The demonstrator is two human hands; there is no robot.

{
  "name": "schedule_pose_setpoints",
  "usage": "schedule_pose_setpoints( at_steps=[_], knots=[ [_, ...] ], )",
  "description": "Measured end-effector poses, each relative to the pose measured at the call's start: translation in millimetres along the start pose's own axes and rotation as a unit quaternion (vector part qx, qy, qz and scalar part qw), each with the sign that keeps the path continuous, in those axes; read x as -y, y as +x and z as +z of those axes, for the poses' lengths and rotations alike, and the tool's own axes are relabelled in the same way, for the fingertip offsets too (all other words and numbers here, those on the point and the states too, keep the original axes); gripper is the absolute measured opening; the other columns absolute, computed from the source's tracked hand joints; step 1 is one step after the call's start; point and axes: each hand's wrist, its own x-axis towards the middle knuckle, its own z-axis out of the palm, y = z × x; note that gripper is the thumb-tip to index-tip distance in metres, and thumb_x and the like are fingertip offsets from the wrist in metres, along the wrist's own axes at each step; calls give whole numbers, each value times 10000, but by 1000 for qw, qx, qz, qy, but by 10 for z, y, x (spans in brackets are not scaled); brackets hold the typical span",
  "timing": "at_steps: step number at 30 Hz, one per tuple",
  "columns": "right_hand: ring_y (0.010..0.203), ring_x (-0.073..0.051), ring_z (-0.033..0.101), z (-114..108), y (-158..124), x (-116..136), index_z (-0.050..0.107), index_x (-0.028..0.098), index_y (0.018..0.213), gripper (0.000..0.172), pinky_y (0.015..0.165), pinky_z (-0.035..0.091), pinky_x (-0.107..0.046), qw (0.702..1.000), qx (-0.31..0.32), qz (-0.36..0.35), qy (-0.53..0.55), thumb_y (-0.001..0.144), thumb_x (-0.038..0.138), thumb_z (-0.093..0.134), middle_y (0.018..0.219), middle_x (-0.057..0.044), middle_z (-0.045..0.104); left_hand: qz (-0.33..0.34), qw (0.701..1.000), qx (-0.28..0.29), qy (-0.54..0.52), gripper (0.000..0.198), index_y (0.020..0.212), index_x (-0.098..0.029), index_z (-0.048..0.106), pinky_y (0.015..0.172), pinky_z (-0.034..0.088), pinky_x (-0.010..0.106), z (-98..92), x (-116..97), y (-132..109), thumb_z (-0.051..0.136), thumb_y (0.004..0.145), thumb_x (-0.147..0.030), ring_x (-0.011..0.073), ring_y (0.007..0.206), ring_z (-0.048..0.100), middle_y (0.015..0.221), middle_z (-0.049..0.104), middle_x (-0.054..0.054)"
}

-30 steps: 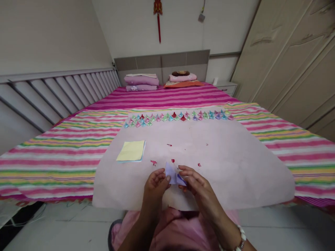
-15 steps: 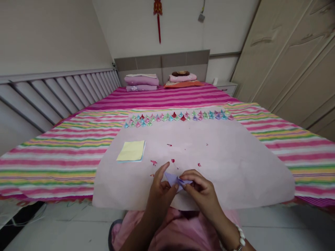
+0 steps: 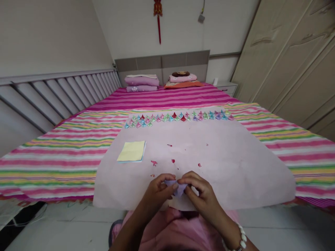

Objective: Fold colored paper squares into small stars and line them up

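Between my two hands, near the front edge of the pale mat, is a small folded purple paper [image 3: 180, 190]. My left hand [image 3: 161, 190] pinches its left side, with thumb and fingers closed on it. On the right side, my right hand [image 3: 200, 190] grips the paper between thumb and bent fingers. Parts of the paper are hidden behind my fingertips. Left of and beyond my hands lies a stack of square paper sheets [image 3: 132, 151], yellow on top with blue below. Along the mat's far edge stand rows of small folded paper pieces [image 3: 163, 118] in several colours.
The pale mat [image 3: 235, 164] lies on a bed with a striped cover [image 3: 60, 150]. Small red scraps [image 3: 154, 162] are scattered beyond my hands. Folded bedding [image 3: 142, 82] sits by the headboard, and a slatted rail [image 3: 78, 89] runs along the left.
My left fingers have come down and curled over the purple paper; the index finger was raised before. The paper has turned and is now more covered by my hands.
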Motion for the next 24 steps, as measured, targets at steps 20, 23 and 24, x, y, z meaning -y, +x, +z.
schedule_pose_setpoints(
  at_steps=[20, 23, 24],
  knots=[
    [537, -120, 506, -8, 9, 79, 700, 213, 799, 111, 486, 406, -237, 985, 4, 160, 64, 688, 213, 700, 711, -11, 651, 124, 982, 60, 131, 22, 682, -195, 698, 792, 464, 298, -71, -15, -16, 695, 703, -201, 226, 993, 580, 1117, 570, 86],
    [532, -128, 501, -14, 24, 97, 674, 197, 651, 70, 487, 382, -239, 985, 12, 170, 30, 710, 235, 683, 619, -4, 625, 160, 970, 37, 180, 238, 898, -244, 706, 793, 476, 297, -74, -5, -22, 715, 674, -164, 246, 1076, 538, 1204, 533, 90],
    [517, -126, 490, -14, 24, 99, 667, 196, 642, 89, 474, 367, -235, 983, 5, 180, 27, 711, 249, 684, 597, 1, 613, 166, 970, 28, 175, 392, 1021, -272, 674, 791, 485, 298, -71, 10, -22, 729, 653, -149, 255, 1110, 515, 1244, 511, 89]
  ],
)
